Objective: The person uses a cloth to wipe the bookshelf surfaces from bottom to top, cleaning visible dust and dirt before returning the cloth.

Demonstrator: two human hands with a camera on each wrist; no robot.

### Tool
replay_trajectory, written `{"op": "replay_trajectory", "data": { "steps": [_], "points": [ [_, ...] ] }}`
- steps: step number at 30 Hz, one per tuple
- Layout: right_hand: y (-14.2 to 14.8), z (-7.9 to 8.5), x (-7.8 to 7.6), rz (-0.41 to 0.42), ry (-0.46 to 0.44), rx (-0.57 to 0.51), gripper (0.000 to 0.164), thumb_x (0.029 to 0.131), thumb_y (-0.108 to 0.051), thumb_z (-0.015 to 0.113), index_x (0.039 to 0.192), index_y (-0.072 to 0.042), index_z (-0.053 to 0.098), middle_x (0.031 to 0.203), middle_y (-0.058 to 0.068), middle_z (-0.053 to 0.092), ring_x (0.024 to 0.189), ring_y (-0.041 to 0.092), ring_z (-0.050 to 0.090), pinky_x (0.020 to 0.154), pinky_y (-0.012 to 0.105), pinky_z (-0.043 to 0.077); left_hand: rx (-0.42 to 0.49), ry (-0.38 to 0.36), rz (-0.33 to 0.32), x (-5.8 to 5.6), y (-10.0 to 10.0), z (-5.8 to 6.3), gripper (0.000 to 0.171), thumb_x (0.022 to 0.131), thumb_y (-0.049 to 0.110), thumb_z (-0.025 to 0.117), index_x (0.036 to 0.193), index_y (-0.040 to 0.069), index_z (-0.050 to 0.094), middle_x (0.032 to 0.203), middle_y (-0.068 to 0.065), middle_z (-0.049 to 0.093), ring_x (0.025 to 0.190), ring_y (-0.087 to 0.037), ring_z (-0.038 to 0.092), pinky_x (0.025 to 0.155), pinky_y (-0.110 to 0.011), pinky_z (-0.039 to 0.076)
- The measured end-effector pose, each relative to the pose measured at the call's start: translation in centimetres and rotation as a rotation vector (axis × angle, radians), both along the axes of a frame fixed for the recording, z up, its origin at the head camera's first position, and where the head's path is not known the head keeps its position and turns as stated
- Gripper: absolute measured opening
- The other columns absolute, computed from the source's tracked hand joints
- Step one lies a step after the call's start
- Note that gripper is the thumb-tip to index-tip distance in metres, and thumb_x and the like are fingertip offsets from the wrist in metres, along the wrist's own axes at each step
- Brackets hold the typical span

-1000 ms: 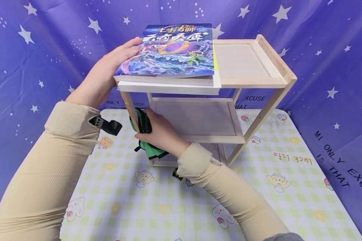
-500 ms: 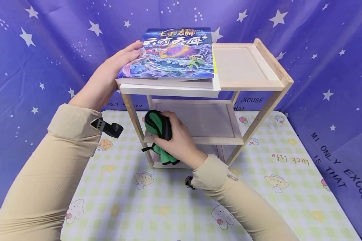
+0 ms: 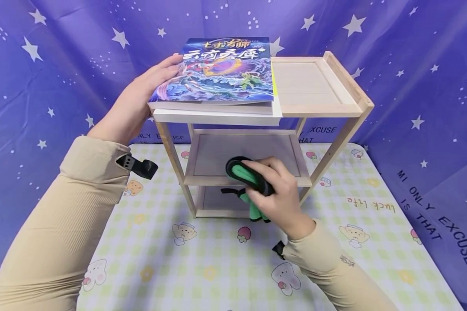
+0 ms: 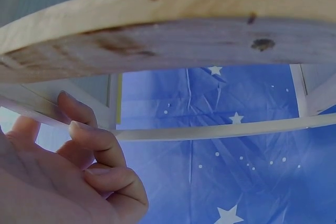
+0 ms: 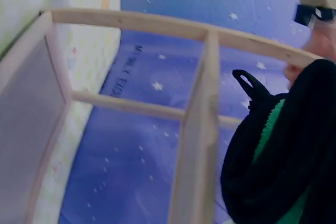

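My right hand (image 3: pixel 278 194) grips a folded green cloth with black edging (image 3: pixel 257 207), in front of the middle board of a small wooden shelf (image 3: pixel 311 86). In the right wrist view the cloth (image 5: pixel 273 161) shows a black hanging loop and fills the right side. My left hand (image 3: pixel 140 95) holds the top left end of the shelf, its fingertips beside a blue illustrated book (image 3: pixel 218 77). From the left wrist, the fingers of that hand (image 4: pixel 68 171) look curled by the underside of the top board, behind a wooden upright (image 4: pixel 210 40).
The book lies on another white-edged book (image 3: pixel 218 115) on the top left of the shelf. A checked cloth with cartoon prints covers the table (image 3: pixel 210 289). A purple star-patterned curtain (image 3: pixel 81 52) hangs behind and at the sides.
My right hand has carried the green cloth from the shelf's front left upright rightward to before the middle board. My left hand stays at the shelf's top left.
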State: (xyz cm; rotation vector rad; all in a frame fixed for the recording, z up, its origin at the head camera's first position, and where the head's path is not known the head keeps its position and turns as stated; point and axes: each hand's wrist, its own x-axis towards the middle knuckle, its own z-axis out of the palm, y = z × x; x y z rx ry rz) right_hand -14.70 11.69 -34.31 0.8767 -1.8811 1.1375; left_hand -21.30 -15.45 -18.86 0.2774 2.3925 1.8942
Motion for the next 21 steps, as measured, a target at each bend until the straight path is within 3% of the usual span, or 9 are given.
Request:
{"op": "replay_trajectory", "data": {
  "steps": [3, 10, 16, 21],
  "points": [
    [1.2, 0.9, 0.4, -0.01, 0.063, -0.076, 0.034, 0.071, -0.001, 0.064, 0.104, 0.0, 0.074, 0.09, 0.017, 0.069, 0.084, 0.025, 0.066, 0.085, 0.021, 0.051, 0.005, 0.0, 0.002, 0.0, 0.0, 0.0, 0.049, 0.098, 0.052, 0.048, 0.146, 0.047, 0.041, 0.159, 0.024, 0.022, 0.145, -0.007, 0.022, 0.118, -0.054, 0.019],
    [3.1, 4.2, 1.4, -0.01, 0.228, -0.341, 0.024, 0.066, 0.003, 0.066, 0.088, 0.014, 0.069, 0.088, 0.029, 0.071, 0.098, 0.026, 0.073, 0.092, 0.038, 0.055, 0.013, -0.004, 0.004, 0.0, -0.1, 0.0, 0.049, 0.098, 0.053, 0.049, 0.146, 0.047, 0.041, 0.158, 0.025, 0.022, 0.146, -0.006, 0.02, 0.119, -0.054, 0.017],
    [4.7, 7.3, 1.6, -0.138, 0.327, -0.475, 0.021, 0.064, -0.003, 0.069, 0.078, 0.013, 0.069, 0.082, 0.028, 0.071, 0.087, 0.032, 0.073, 0.085, 0.036, 0.057, 0.012, -0.006, 0.008, -0.1, -0.1, 0.1, 0.049, 0.098, 0.053, 0.049, 0.146, 0.046, 0.042, 0.158, 0.026, 0.021, 0.146, -0.007, 0.02, 0.118, -0.054, 0.017],
    [6.4, 9.2, 1.3, -0.213, 0.368, -0.505, 0.029, 0.058, -0.012, 0.071, 0.074, 0.012, 0.068, 0.08, 0.027, 0.07, 0.08, 0.032, 0.069, 0.082, 0.034, 0.055, 0.001, -0.01, 0.008, -0.2, -0.1, 0.2, 0.049, 0.098, 0.052, 0.048, 0.146, 0.046, 0.042, 0.159, 0.026, 0.019, 0.146, -0.009, 0.023, 0.116, -0.054, 0.022]
  ]
}}
